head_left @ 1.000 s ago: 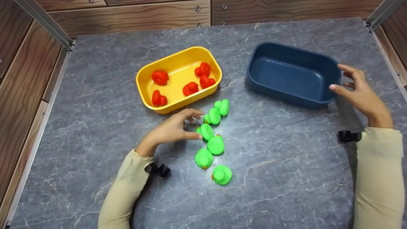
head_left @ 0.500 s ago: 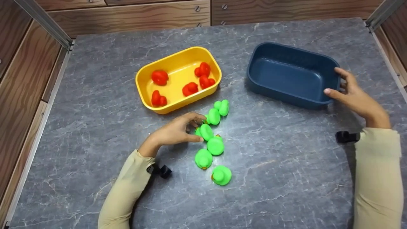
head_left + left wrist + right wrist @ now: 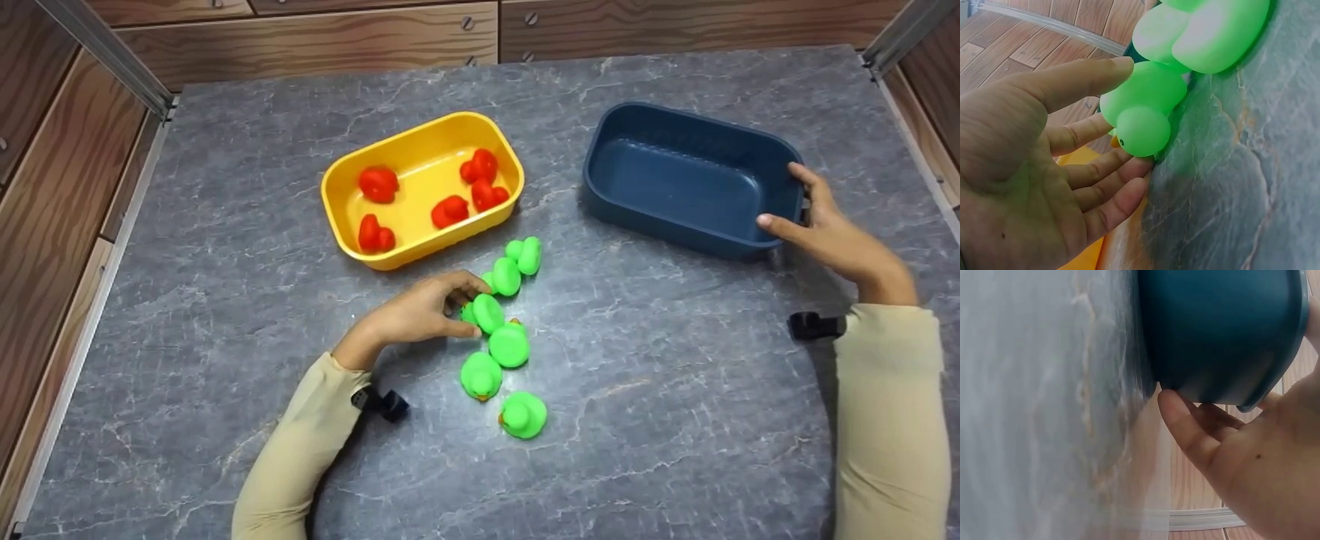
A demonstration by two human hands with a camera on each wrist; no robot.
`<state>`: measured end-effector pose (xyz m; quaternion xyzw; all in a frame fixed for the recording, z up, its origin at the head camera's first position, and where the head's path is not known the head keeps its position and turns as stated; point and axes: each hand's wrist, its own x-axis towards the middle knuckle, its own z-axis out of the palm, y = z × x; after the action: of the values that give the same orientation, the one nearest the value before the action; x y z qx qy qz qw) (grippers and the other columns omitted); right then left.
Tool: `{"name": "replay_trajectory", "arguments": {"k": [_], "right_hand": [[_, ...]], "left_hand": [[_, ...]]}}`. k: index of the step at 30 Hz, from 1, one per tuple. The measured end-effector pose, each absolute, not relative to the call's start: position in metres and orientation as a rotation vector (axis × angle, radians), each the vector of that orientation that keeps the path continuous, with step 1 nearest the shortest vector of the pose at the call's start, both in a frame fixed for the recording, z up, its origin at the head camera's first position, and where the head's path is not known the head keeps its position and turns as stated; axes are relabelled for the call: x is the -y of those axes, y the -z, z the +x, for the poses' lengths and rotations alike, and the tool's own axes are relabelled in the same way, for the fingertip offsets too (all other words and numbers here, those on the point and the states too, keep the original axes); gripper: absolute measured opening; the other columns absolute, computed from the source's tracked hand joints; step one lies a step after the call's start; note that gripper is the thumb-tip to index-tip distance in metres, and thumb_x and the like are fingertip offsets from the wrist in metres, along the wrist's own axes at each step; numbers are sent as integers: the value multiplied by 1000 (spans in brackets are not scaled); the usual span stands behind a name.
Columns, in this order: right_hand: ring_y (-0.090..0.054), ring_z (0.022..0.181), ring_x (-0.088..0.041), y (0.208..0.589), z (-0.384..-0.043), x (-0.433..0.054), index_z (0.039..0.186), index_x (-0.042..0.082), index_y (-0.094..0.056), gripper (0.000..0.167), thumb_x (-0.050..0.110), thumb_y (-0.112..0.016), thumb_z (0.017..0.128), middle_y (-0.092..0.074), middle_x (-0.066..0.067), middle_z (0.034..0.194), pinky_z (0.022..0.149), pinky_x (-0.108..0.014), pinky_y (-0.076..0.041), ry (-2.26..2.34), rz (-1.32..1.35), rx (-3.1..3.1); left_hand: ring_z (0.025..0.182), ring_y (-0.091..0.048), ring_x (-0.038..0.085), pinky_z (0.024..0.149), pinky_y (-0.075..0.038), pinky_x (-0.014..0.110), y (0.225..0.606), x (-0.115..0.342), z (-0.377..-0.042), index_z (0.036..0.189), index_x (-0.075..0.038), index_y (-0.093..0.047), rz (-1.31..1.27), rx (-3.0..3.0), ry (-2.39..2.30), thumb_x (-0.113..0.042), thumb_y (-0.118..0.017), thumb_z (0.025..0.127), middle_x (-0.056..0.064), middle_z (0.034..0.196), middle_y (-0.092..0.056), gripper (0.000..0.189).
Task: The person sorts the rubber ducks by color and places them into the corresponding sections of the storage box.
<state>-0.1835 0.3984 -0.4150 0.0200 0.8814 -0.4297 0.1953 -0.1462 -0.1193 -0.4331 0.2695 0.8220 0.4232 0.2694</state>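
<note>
In the head view, my left hand (image 3: 420, 309) reaches around a green rubber duck (image 3: 489, 313) lying on its side, thumb below and index finger above. The left wrist view shows the hand's fingers (image 3: 1098, 171) mostly straight behind that duck (image 3: 1143, 132), its orange beak facing the palm. Other green ducks (image 3: 509, 346) touch it or lie close by in a crooked row. On the right, my right hand (image 3: 844, 236) holds the end of a dark blue bin (image 3: 675, 229), thumb over the rim and fingers against the outer wall (image 3: 1224, 343).
A yellow bin (image 3: 420, 251) holding several red rubber ducks (image 3: 450, 211) stands behind the left hand. Grey marbled tabletop (image 3: 660, 420) extends around everything. Wood-patterned panels (image 3: 300, 45) border the back and sides.
My left hand has moved slightly right and closed in around the green duck. My right hand has shifted left onto the blue bin's rim. Ducks and bins look unmoved.
</note>
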Motion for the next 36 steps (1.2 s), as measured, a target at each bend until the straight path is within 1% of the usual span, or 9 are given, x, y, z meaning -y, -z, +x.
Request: {"name": "replay_trajectory", "arguments": {"k": [6, 9, 13, 18, 21, 29, 36], "right_hand": [[24, 141, -43, 416, -184, -397, 150, 36, 21, 89, 43, -51, 97, 33, -13, 155, 111, -68, 2, 1221, 58, -2464], [26, 141, -40, 415, -183, -396, 149, 38, 21, 88, 41, -50, 98, 35, -11, 154, 111, -67, 2, 1242, 56, -2447], [29, 141, -35, 414, -183, -396, 148, 41, 21, 87, 40, -50, 98, 36, -10, 154, 112, -66, 4, 1269, 60, -2421], [28, 141, -36, 414, -182, -395, 148, 41, 21, 86, 40, -50, 98, 36, -12, 154, 112, -65, 5, 1280, 69, -2418], [27, 142, -37, 415, -182, -395, 148, 41, 20, 86, 40, -50, 98, 35, -13, 154, 112, -65, 4, 1278, 70, -2423], [26, 141, -39, 415, -183, -394, 148, 39, 21, 88, 41, -51, 98, 35, -13, 154, 112, -66, 3, 1260, 66, -2434], [25, 141, -41, 415, -182, -395, 149, 39, 21, 88, 41, -50, 98, 35, -15, 154, 112, -67, 4, 1247, 79, -2444]], "left_hand": [[100, -57, 22, 89, -49, 34, 436, 119, -147, 122, -6, -58, 725, -2208, -1150, -9, -76, 80, 12, 111, -62, 46], [96, -59, 21, 86, -50, 32, 436, 118, -147, 120, -5, -59, 725, -2192, -1170, -6, -74, 80, 13, 106, -63, 43], [94, -58, 20, 84, -50, 30, 437, 117, -147, 118, -5, -61, 725, -2186, -1177, -5, -73, 81, 13, 104, -62, 39], [94, -58, 21, 86, -50, 33, 437, 116, -148, 117, -6, -62, 720, -2201, -1177, -5, -72, 80, 12, 103, -62, 39], [92, -57, 20, 84, -50, 33, 437, 117, -147, 116, -6, -62, 728, -2218, -1201, -5, -73, 79, 11, 102, -63, 38], [91, -55, 16, 72, -49, 24, 430, 119, -145, 115, -7, -63, 713, -2227, -1295, -6, -73, 79, 7, 100, -62, 37], [90, -56, 16, 69, -47, 23, 423, 118, -142, 116, -7, -62, 683, -2224, -1385, -6, -73, 79, 7, 104, -63, 39]]}}
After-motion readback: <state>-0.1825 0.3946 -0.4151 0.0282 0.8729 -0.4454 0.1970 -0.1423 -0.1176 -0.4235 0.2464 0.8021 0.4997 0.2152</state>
